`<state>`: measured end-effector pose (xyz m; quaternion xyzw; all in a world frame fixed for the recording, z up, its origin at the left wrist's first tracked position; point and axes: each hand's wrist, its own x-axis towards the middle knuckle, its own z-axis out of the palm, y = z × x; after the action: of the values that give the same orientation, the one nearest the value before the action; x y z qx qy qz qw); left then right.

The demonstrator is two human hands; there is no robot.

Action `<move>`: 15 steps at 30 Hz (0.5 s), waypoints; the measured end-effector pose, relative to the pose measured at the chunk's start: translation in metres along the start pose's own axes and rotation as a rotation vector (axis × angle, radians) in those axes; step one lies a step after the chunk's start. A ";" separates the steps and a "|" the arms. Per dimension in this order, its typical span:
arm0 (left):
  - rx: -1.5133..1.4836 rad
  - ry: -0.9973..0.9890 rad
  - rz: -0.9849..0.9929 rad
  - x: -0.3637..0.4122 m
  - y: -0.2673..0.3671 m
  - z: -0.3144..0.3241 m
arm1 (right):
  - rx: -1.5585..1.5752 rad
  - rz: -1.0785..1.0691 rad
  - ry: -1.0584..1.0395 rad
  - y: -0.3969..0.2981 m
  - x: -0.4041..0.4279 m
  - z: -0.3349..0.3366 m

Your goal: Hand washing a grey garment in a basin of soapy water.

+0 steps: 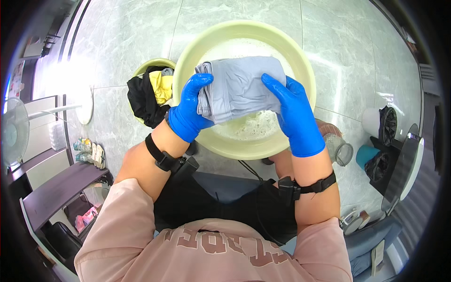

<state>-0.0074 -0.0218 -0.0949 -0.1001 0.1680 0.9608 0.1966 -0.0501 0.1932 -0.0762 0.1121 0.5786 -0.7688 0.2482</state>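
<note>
A folded grey-blue cloth garment (246,88) is held level between my two hands, above a large pale-green plastic basin (243,151). Soapy water (262,128) with foam shows in the basin around the cloth. My left hand (193,109), in a wet blue rubber glove, grips the layered left end with the thumb on top. On the right end, my right hand (294,112), in a matching glove, has its thumb across the upper face and its fingers mostly hidden behind. The cloth's underside is out of sight.
Left of the basin stands a smaller green tub (146,65) heaped with black clothing (142,97) and a yellow cloth (161,86). A glass jar (341,151) stands near my right forearm. Farther right are a white bin (371,123) and a teal bin (364,157). A fan (16,130) stands far left.
</note>
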 end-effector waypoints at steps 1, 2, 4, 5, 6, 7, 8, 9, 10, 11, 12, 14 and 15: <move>0.002 0.000 -0.001 0.001 0.000 0.001 | 0.016 -0.025 0.006 0.003 0.000 0.001; 0.040 0.102 -0.010 0.003 0.000 0.004 | 0.018 -0.026 0.006 0.003 -0.002 0.003; 0.146 0.138 -0.011 0.009 0.000 0.017 | -0.103 -0.260 0.165 0.000 -0.009 0.005; 0.008 0.062 -0.071 0.014 0.002 0.002 | -0.163 -0.362 0.191 0.001 -0.010 0.004; 0.074 0.062 -0.047 0.016 0.001 0.000 | -0.179 -0.383 0.189 -0.002 -0.013 0.004; 0.140 0.062 -0.024 0.016 0.001 0.001 | -0.195 -0.404 0.187 -0.006 -0.018 0.005; 0.141 0.063 -0.022 0.016 0.001 0.003 | -0.194 -0.404 0.185 -0.007 -0.020 0.003; 0.310 0.083 -0.034 0.015 0.001 0.009 | -0.132 -0.342 0.118 -0.007 -0.024 0.000; 0.480 0.103 -0.044 0.016 0.001 0.013 | -0.069 -0.280 0.051 -0.008 -0.027 -0.002; 0.480 0.102 -0.045 0.017 0.000 0.013 | -0.069 -0.281 0.053 -0.010 -0.032 -0.002; 0.435 0.112 -0.047 0.018 -0.001 0.012 | 0.103 -0.232 -0.028 -0.014 -0.038 -0.001; 0.345 0.071 0.001 0.015 -0.004 0.015 | 0.360 -0.129 -0.099 -0.021 -0.044 -0.003; 0.345 0.069 -0.002 0.013 -0.003 0.020 | 0.361 -0.131 -0.096 -0.023 -0.044 -0.006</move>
<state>-0.0202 -0.0071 -0.0808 -0.0979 0.3371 0.9135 0.2058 -0.0250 0.2150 -0.0383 0.0801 0.4250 -0.8790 0.2009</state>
